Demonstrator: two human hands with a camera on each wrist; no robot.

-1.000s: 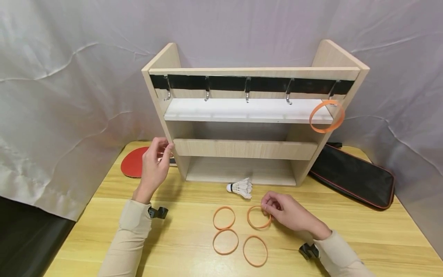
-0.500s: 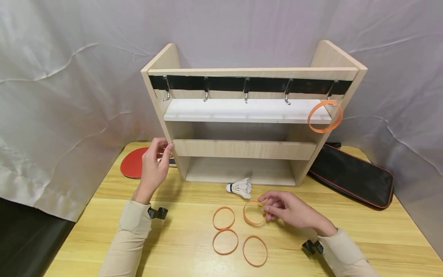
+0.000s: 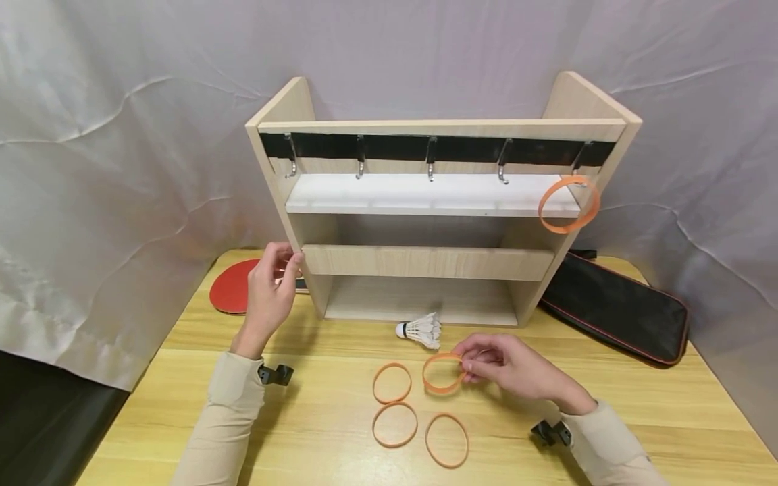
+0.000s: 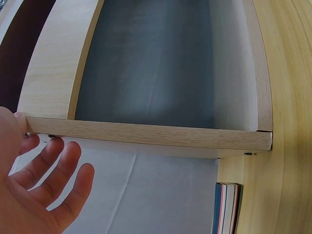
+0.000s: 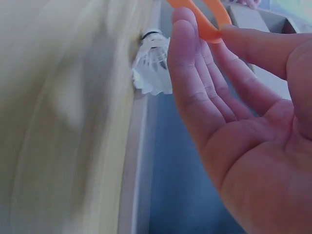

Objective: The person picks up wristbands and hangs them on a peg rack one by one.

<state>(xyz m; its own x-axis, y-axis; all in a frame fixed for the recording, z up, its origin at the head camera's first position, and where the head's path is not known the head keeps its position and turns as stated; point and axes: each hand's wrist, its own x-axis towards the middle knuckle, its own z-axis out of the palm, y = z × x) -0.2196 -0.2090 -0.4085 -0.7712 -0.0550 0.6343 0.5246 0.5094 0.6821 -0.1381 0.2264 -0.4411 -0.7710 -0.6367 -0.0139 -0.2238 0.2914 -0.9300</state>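
Note:
My right hand (image 3: 516, 364) pinches an orange silicone wristband (image 3: 441, 390) between thumb and fingers, raised off the table in front of the shelf. In the right wrist view the thumb and fingertips press the wristband (image 5: 208, 33) at its near end. My left hand (image 3: 269, 290) holds the left side panel of the wooden shelf (image 3: 425, 262), thumb at the front edge, fingers along the outer face. Several metal hooks (image 3: 431, 169) line a black strip up top; another orange wristband (image 3: 589, 217) hangs from the rightmost hook. Three more wristbands (image 3: 395, 403) lie on the table, two of them touching.
A white shuttlecock (image 3: 421, 331) lies at the foot of the shelf. Partly hidden behind the left panel is a red table tennis bat (image 3: 229, 289). A black case with red piping (image 3: 616, 310) leans out at the right. Grey cloth (image 3: 425, 54) hangs behind.
My right hand has lifted the wristband from the table and turned it, shifting it slightly left and up. My left hand keeps its hold on the side panel.

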